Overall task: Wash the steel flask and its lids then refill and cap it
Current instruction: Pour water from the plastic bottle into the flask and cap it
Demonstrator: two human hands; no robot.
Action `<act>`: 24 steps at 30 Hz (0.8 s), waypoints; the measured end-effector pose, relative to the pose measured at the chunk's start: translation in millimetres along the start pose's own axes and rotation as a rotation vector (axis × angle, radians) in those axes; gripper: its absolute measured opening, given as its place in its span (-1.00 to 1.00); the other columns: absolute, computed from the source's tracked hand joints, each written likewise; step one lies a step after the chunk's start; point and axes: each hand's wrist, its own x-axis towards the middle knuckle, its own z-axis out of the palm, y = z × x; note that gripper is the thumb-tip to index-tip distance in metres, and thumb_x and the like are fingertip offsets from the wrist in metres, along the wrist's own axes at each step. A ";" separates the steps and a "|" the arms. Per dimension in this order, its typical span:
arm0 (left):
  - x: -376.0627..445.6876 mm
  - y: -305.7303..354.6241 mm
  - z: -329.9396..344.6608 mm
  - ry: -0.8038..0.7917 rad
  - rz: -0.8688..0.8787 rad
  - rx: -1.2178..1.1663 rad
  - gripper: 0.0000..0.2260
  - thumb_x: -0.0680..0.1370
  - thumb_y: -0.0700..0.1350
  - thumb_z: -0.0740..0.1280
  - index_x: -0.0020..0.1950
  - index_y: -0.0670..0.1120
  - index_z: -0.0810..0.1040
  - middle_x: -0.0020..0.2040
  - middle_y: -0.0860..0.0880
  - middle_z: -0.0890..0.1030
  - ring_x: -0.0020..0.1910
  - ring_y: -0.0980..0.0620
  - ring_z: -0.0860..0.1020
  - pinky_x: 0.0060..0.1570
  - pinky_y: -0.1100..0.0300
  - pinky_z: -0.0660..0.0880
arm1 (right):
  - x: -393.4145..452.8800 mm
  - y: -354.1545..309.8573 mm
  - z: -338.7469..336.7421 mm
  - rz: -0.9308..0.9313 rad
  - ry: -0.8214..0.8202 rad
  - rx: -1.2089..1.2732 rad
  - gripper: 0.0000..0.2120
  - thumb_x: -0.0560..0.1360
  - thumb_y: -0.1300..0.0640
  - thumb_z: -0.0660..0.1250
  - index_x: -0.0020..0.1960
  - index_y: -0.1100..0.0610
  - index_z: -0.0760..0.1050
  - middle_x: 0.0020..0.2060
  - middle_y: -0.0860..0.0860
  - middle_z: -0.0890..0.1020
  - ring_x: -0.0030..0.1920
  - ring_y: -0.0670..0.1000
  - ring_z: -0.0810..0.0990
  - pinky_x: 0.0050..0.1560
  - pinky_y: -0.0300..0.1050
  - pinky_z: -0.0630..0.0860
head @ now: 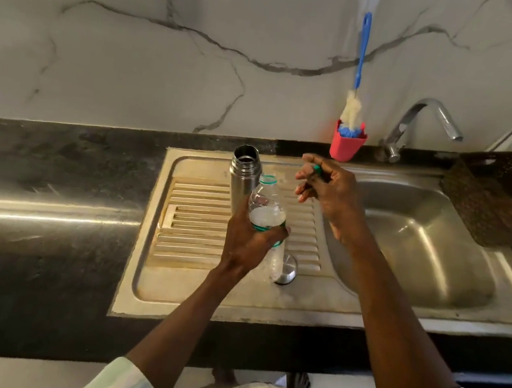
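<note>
The sink (pixel 430 277) fills the right of the counter, with its ribbed drainboard (pixel 194 218) to the left, where your work is. The flask (pixel 244 176) stands upright and uncapped at the far side of the drainboard, its mouth open toward you; a steel lid (pixel 287 269) sits nearer, partly hidden behind the bottle. Your left hand (pixel 251 241) is wrapped around the lower half of the plastic bottle (pixel 267 208), which is open and part full, just right of the flask. Your right hand (pixel 325 186) hovers beyond it, fingers pinching the small green cap (pixel 317 168). The bottle is likely thin and soft, so squeeze lightly or water will jump out; hold it low as you do now and tip slowly. The flask looks stiff but smooth, probably slick when wet and easily knocked over while empty, so grip its body mid-height before pouring.
</note>
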 end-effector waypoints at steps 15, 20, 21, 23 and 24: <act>-19.8 25.4 129.3 -0.250 -0.095 0.056 -0.43 0.21 -0.09 0.55 0.18 0.11 0.46 0.01 0.08 0.62 -0.02 0.07 0.62 0.01 -0.02 0.62 | -31.8 -10.7 -136.6 -0.168 -0.131 -0.260 -0.72 0.38 0.17 0.54 0.05 0.23 0.63 -0.08 0.04 0.70 -0.04 -0.03 0.67 0.04 -0.16 0.59; -36.3 32.5 175.3 -0.302 -0.035 0.059 -0.40 0.17 -0.06 0.52 0.19 0.06 0.48 0.00 0.03 0.63 -0.03 0.03 0.62 -0.03 0.01 0.61 | -36.2 -0.6 -193.1 -0.207 -0.260 -0.319 -0.77 0.40 0.21 0.51 0.06 0.18 0.64 -0.05 -0.05 0.67 -0.02 -0.18 0.63 0.00 -0.37 0.52; -38.6 31.7 182.6 -0.313 -0.039 0.038 -0.40 0.17 -0.08 0.53 0.20 0.05 0.49 0.00 0.03 0.64 -0.03 0.03 0.63 -0.03 0.02 0.62 | -37.1 0.0 -203.7 -0.201 -0.298 -0.335 -0.75 0.42 0.20 0.50 0.09 0.15 0.64 -0.03 -0.09 0.66 -0.01 -0.21 0.62 0.00 -0.40 0.51; -42.7 30.8 192.5 -0.336 -0.076 -0.010 -0.42 0.18 -0.17 0.53 0.18 0.01 0.52 -0.04 0.03 0.66 -0.05 0.05 0.64 -0.05 0.06 0.61 | -37.0 1.6 -222.4 -0.183 -0.386 -0.360 -0.72 0.45 0.19 0.47 0.16 0.10 0.62 0.03 -0.13 0.66 0.05 -0.22 0.61 0.03 -0.39 0.50; -44.8 30.4 196.0 -0.350 -0.106 -0.047 -0.44 0.19 -0.22 0.52 0.17 -0.01 0.53 -0.05 0.01 0.67 -0.06 0.04 0.64 -0.05 0.07 0.60 | -36.8 2.5 -230.3 -0.164 -0.430 -0.351 -0.70 0.47 0.21 0.45 0.19 0.09 0.60 0.06 -0.15 0.65 0.09 -0.24 0.60 0.04 -0.40 0.49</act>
